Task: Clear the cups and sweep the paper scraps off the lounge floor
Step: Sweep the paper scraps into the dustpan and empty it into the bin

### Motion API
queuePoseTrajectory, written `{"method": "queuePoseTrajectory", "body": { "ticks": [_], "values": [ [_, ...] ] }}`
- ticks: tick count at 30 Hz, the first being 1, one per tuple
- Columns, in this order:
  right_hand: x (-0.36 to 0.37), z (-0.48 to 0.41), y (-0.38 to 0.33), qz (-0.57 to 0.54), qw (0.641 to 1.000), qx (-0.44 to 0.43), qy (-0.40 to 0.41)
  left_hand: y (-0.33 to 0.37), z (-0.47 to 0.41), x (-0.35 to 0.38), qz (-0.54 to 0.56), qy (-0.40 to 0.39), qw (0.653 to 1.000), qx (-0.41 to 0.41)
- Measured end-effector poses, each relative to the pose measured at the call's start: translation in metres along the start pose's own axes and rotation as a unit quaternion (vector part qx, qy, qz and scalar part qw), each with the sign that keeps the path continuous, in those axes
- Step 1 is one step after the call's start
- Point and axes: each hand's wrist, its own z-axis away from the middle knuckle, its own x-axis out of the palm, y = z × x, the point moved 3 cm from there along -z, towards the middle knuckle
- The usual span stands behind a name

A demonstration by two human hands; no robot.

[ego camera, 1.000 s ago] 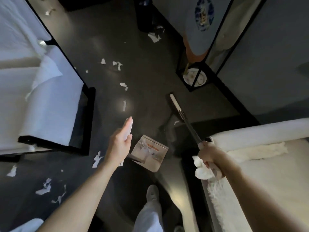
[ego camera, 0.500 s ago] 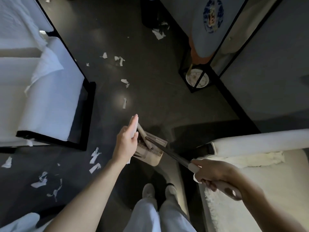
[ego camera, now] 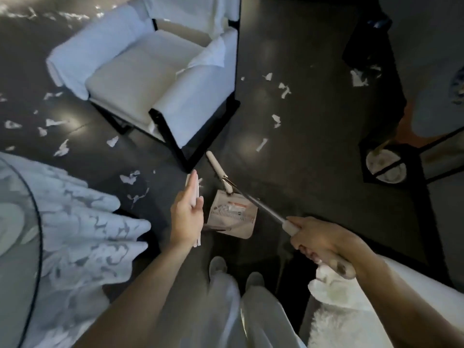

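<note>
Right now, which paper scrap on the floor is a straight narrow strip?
The slim strip just beyond the broom, right of the armchair; the rest are ragged.

One armchair (ego camera: 150,79), one dustpan (ego camera: 233,217), one broom (ego camera: 262,210), two hands (ego camera: 187,217) (ego camera: 319,239).

Dim, noisy low-light shot. Soft overhead-lamp glare patches on the glossy dark floor (ego camera: 301,159), mid-floor and at its left edge. White armchair (ego camera: 150,71) is brightest, slightly washed out. Strong fisheye bending; edges and corners soft, top-left smeared.
</note>
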Motion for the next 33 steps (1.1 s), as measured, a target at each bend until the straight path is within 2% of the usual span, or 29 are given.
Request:
{"method": "queuePoseTrajectory", "body": {
  "ticks": [6,10,13,16,23,27,30,33],
  "values": [
    [0.029,-0.01,-0.078,0.176,0.982,-0.069,-0.024,-0.047,0.036,-0.059,-0.025,0.068,0.995,-0.062],
    [0.049,-0.022,-0.121,0.251,0.966,-0.067,-0.016,-0.079,0.049,-0.087,-0.034,0.115,0.984,-0.131],
    [0.068,-0.028,-0.127,0.324,0.945,-0.054,0.002,-0.097,0.047,-0.102,-0.039,0.132,0.977,-0.164],
    [0.081,-0.03,-0.131,0.347,0.936,-0.049,0.024,-0.107,0.039,-0.117,-0.037,0.135,0.976,-0.17],
    [0.082,-0.053,-0.175,0.328,0.943,-0.06,-0.017,-0.121,0.022,-0.124,-0.018,0.132,0.975,-0.178],
    [0.072,-0.076,-0.195,0.333,0.939,-0.085,0.001,-0.115,0.012,-0.114,-0.012,0.155,0.964,-0.218],
    [0.059,-0.107,-0.21,0.345,0.934,-0.093,0.016,-0.108,-0.002,-0.106,-0.039,0.156,0.962,-0.221],
    [0.057,-0.132,-0.218,0.383,0.919,-0.086,-0.019,-0.106,-0.015,-0.101,-0.063,0.164,0.953,-0.246]
  ]
}}
